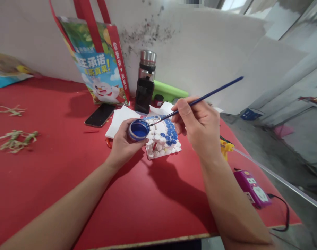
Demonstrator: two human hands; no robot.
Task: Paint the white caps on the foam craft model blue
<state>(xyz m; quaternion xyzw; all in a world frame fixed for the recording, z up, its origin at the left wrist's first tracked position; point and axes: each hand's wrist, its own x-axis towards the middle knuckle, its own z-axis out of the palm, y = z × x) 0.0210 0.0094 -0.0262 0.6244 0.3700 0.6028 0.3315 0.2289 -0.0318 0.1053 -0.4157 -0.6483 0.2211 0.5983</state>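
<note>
My left hand (124,140) is closed around a small open jar of blue paint (139,130), tilted so its inside shows. Between the thumb and fingers of my right hand (197,125) is a thin blue paintbrush (210,93). Its tip points down-left and lies close to the jar's right rim; whether it touches cannot be made out. Behind and below the jar is a craft piece (162,140) covered with small rounded white bits, several of them painted blue. The jar and my left fingers hide part of its left side.
On the red table (57,180) are a black phone (100,115), a metal bottle (147,66), a printed bag (98,66), a green tray (169,91) and white paper (119,121). To the right lie a yellow glue gun (227,146) and a purple power strip (252,189). Woven straw pieces (18,140) lie left.
</note>
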